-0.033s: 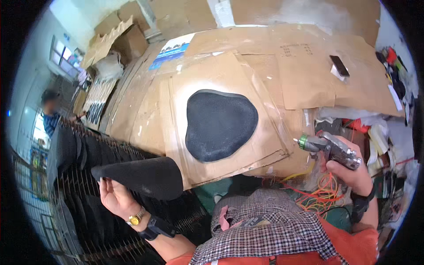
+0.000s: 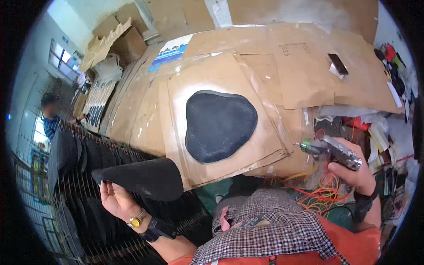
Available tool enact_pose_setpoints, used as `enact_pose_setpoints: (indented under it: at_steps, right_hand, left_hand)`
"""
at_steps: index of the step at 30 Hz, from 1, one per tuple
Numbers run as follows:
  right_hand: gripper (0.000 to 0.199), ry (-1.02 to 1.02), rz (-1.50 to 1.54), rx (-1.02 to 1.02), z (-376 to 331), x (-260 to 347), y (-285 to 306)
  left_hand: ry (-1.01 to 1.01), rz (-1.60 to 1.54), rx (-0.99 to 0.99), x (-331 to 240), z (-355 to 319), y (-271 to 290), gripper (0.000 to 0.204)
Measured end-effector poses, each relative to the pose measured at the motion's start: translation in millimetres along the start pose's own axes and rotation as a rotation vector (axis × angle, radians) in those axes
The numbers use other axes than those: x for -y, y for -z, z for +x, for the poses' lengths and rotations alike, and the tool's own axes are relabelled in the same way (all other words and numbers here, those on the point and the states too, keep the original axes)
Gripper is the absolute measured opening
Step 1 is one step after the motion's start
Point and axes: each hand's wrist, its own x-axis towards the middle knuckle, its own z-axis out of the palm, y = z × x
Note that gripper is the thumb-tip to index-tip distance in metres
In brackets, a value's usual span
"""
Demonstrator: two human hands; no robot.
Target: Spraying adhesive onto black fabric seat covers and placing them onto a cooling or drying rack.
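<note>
On the cardboard in front of me lies a rounded, roughly triangular black pad (image 2: 221, 126), with a pale overspray patch around it. My left hand (image 2: 117, 198) pinches the edge of a second black pad (image 2: 141, 179) between thumb and fingers. That pad is held tilted at the table's left front corner, over a rack. In my right hand (image 2: 353, 170) is a metal spray gun (image 2: 333, 152) with a green ring near its nozzle. The nozzle points left, toward the pad on the table but apart from it. The trigger finger is partly hidden behind the gun.
Several dark pads hang on a wire rack (image 2: 88, 194) at left. Orange and yellow hoses (image 2: 322, 192) coil below the gun. A phone (image 2: 338, 64) rests at the table's far right. Clutter (image 2: 380, 141) fills the right side. Another person (image 2: 51, 112) is at far left.
The spray gun in my right hand has dipped very slightly. My left hand and both pads look almost unmoved.
</note>
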Motion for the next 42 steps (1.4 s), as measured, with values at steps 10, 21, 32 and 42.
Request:
enact_pose_setpoints:
  at_steps: [10, 21, 32, 42]
  right_hand:
    - [0.046, 0.355, -0.381, 0.049, 9.7, -5.4, 7.6]
    - [0.047, -0.031, 0.019, -0.165, -30.8, -5.5, 21.3]
    - [0.054, -0.109, 0.177, -0.184, -40.6, -29.5, 14.1]
    - [0.050, -0.142, 0.015, 0.053, -63.7, -40.0, 45.5]
  left_hand:
    - [0.039, -0.052, 0.097, 12.5, 14.7, -7.0, 0.027]
    - [-0.009, -0.074, -0.007, 17.2, 24.4, 1.1, 0.025]
    - [0.073, -0.070, 0.071, 35.7, 30.7, -21.8, 0.021]
    - [0.050, -0.162, 0.105, 51.3, 46.9, -23.3, 0.024]
